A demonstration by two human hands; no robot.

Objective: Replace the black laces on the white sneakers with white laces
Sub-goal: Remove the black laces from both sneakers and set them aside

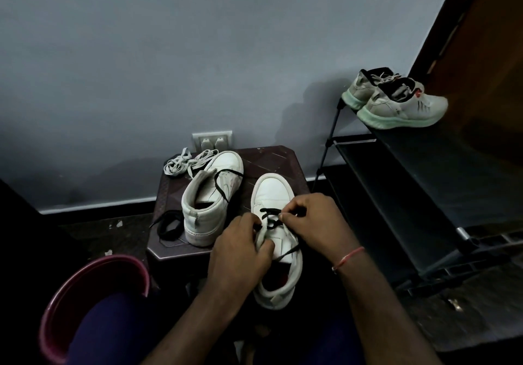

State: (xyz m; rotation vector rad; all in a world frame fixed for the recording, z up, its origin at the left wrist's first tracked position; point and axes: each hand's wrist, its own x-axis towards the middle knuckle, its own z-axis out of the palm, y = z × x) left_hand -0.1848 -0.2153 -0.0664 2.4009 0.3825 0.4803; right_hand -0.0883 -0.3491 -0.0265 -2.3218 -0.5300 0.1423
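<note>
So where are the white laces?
In the head view, the white laces lie bunched on the far left corner of the small table, beside the far sneaker and below the wall socket.

A dim grey wall spans 9 to 1 o'clock, with a white switch plate low at its centre. A black shoe rack stands at 3 o'clock, below a brown door. The floor at 8 o'clock is dark.
</note>
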